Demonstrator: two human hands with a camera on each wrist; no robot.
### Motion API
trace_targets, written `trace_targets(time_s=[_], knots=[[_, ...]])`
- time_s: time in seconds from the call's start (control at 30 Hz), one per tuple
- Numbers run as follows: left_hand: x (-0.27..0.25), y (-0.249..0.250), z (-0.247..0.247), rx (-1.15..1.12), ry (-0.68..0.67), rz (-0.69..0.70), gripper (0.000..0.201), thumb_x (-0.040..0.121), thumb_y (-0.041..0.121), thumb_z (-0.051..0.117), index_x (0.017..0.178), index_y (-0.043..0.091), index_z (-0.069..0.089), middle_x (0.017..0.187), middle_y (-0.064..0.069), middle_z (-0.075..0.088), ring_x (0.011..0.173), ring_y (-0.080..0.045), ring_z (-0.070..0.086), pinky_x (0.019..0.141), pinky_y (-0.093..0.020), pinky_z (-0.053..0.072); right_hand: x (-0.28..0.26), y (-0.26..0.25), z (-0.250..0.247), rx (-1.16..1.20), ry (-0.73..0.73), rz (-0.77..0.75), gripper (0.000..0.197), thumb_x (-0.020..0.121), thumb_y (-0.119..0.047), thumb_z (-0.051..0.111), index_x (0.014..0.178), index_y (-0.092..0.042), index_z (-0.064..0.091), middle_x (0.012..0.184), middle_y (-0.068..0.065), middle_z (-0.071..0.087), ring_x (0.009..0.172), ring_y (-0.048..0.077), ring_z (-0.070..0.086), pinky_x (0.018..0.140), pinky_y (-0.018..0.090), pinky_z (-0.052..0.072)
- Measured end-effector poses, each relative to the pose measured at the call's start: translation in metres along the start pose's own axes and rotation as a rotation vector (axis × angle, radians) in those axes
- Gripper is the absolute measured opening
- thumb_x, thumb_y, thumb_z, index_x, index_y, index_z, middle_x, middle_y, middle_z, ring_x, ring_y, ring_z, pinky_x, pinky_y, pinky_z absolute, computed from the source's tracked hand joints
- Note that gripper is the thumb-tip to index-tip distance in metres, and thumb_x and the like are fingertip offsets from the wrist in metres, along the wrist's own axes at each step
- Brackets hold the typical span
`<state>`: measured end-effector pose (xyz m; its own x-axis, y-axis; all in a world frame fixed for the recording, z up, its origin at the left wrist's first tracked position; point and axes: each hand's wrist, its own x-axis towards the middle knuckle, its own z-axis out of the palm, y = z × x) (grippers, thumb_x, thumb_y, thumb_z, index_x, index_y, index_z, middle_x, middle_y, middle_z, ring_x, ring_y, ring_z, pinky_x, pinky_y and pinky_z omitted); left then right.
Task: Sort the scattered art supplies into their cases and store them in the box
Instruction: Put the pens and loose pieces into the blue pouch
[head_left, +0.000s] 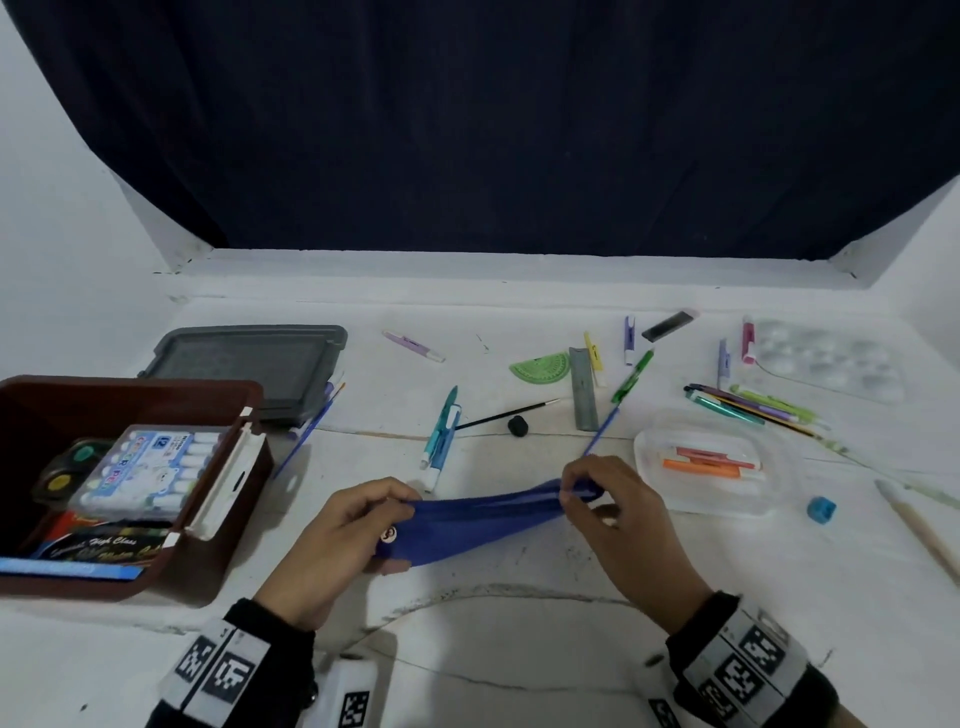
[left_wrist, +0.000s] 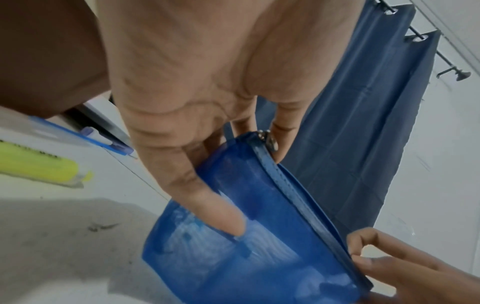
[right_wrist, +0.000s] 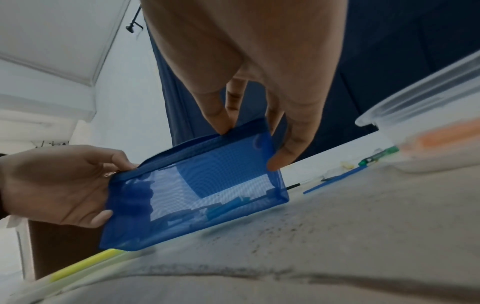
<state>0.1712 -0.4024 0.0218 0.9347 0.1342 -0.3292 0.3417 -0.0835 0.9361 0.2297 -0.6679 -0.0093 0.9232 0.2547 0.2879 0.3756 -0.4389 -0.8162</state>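
A blue mesh zip pouch (head_left: 467, 525) is held upright just above the white table, near its front middle. My left hand (head_left: 358, 525) grips its left end by the zipper pull (left_wrist: 270, 142). My right hand (head_left: 597, 499) pinches the top edge at its right end. The pouch (right_wrist: 197, 185) is see-through and its zipper runs along the top. The brown storage box (head_left: 244, 499) stands open at the left with a marker set (head_left: 150, 467) and other packs inside. Loose pens, markers and brushes lie scattered across the far side of the table.
A grey lid (head_left: 249, 364) lies behind the box. A clear tub (head_left: 779, 467) with orange markers sits right of my right hand, a blue sharpener (head_left: 821, 508) beside it. A green protractor (head_left: 540, 368), grey ruler (head_left: 584, 389) and clear palette (head_left: 831, 358) lie farther back.
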Motion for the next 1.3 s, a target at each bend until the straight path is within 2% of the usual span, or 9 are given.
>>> trace_targets(time_s=[0.3, 0.43, 0.53, 0.63, 0.83, 1.0, 1.1, 1.2, 1.3], knots=[[-0.013, 0.001, 0.024, -0.050, 0.005, -0.040, 0.035, 0.095, 0.001, 0.046, 0.073, 0.015, 0.070, 0.076, -0.007, 0.059, 0.073, -0.019, 0.056, 0.057, -0.034, 0.057, -0.026, -0.004, -0.027, -0.260, -0.090, -0.143, 0.032, 0.082, 0.006, 0.056, 0.086, -0.023, 0.071, 0.088, -0.010, 0.060, 0.079, 0.004, 0.056, 0.071, 0.014, 0.044], [-0.017, 0.004, 0.033, -0.039, -0.062, 0.015, 0.030, 0.096, -0.003, 0.040, 0.087, 0.010, 0.065, 0.070, -0.005, 0.050, 0.061, -0.011, 0.051, 0.063, -0.040, 0.059, -0.030, -0.004, -0.034, -0.331, -0.153, -0.117, 0.037, 0.080, 0.005, 0.055, 0.097, -0.022, 0.075, 0.091, -0.005, 0.063, 0.080, 0.008, 0.058, 0.073, 0.027, 0.050], [-0.016, 0.004, 0.041, -0.013, -0.097, 0.031, 0.041, 0.092, -0.010, 0.035, 0.074, 0.003, 0.070, 0.086, -0.014, 0.067, 0.073, -0.018, 0.053, 0.069, -0.042, 0.060, -0.033, -0.005, -0.037, -0.306, -0.192, -0.066, 0.042, 0.073, 0.002, 0.058, 0.107, -0.018, 0.074, 0.095, -0.001, 0.063, 0.085, 0.013, 0.059, 0.076, 0.028, 0.051], [-0.011, 0.005, 0.047, 0.018, -0.114, 0.028, 0.052, 0.096, -0.010, 0.033, 0.085, 0.009, 0.080, 0.102, -0.005, 0.075, 0.084, -0.019, 0.061, 0.074, -0.045, 0.062, -0.033, -0.006, -0.043, -0.241, -0.203, -0.031, 0.047, 0.067, -0.002, 0.060, 0.111, -0.016, 0.072, 0.098, -0.001, 0.063, 0.088, 0.011, 0.058, 0.078, 0.017, 0.047], [0.009, 0.005, 0.057, 0.116, -0.190, -0.061, 0.039, 0.104, 0.007, 0.045, 0.094, 0.021, 0.080, 0.104, -0.003, 0.074, 0.102, -0.017, 0.067, 0.065, -0.040, 0.062, -0.026, -0.009, -0.054, -0.245, -0.306, 0.008, 0.048, 0.078, 0.000, 0.057, 0.121, -0.019, 0.066, 0.109, -0.005, 0.060, 0.098, 0.004, 0.053, 0.086, 0.007, 0.039], [0.022, 0.022, 0.052, 0.167, -0.300, -0.049, 0.043, 0.101, -0.004, 0.041, 0.100, 0.016, 0.079, 0.107, 0.002, 0.076, 0.101, -0.011, 0.070, 0.071, -0.037, 0.063, -0.016, -0.013, -0.075, -0.228, -0.400, 0.066, 0.041, 0.092, 0.004, 0.046, 0.119, -0.019, 0.067, 0.112, -0.009, 0.060, 0.105, 0.000, 0.052, 0.090, 0.006, 0.037], [0.031, 0.039, 0.050, 0.151, -0.351, 0.012, 0.048, 0.097, -0.013, 0.039, 0.108, 0.016, 0.077, 0.109, 0.003, 0.076, 0.106, -0.008, 0.069, 0.083, -0.032, 0.061, -0.008, -0.019, -0.087, -0.201, -0.251, 0.062, 0.038, 0.092, 0.005, 0.048, 0.111, -0.022, 0.067, 0.108, -0.013, 0.062, 0.102, 0.000, 0.054, 0.084, 0.007, 0.040], [0.037, 0.052, 0.058, 0.071, -0.384, 0.050, 0.046, 0.094, -0.016, 0.045, 0.113, 0.013, 0.075, 0.111, 0.000, 0.075, 0.107, -0.010, 0.069, 0.078, -0.023, 0.059, -0.005, -0.018, -0.107, -0.061, 0.063, 0.111, 0.028, 0.097, -0.001, 0.048, 0.103, -0.027, 0.059, 0.104, -0.012, 0.061, 0.101, 0.010, 0.057, 0.077, 0.017, 0.045], [0.040, 0.060, 0.070, -0.006, -0.399, 0.089, 0.038, 0.092, -0.012, 0.055, 0.115, 0.011, 0.073, 0.112, -0.005, 0.075, 0.109, -0.015, 0.070, 0.083, -0.027, 0.059, -0.002, 0.003, -0.138, -0.056, 0.257, 0.132, 0.016, 0.099, -0.010, 0.047, 0.098, -0.022, 0.057, 0.099, -0.009, 0.061, 0.094, 0.013, 0.057, 0.070, 0.026, 0.044]])
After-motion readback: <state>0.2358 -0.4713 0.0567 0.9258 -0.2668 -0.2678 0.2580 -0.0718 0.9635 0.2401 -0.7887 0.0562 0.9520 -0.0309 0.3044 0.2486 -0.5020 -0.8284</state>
